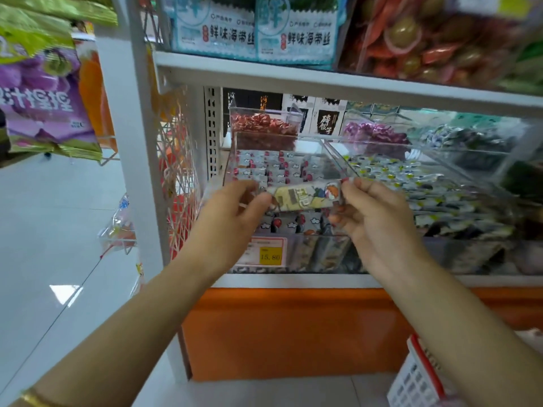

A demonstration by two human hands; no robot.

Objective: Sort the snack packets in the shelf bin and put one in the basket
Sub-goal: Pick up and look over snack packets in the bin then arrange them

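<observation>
Left hand (232, 214) and right hand (374, 214) pinch 1 packet (305, 197) — over the bin (326, 252).

the single head-worn camera faces forward and down, close to the shelf bin (282, 171) at arm's reach.

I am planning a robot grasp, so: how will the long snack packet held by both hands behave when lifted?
Probably fairly stiff: the snack packet spans straight between the left hand and right hand without sagging. Likely light, since fingertip pinches at its ends carry it. Its glossy wrapper may be slippery.
</observation>
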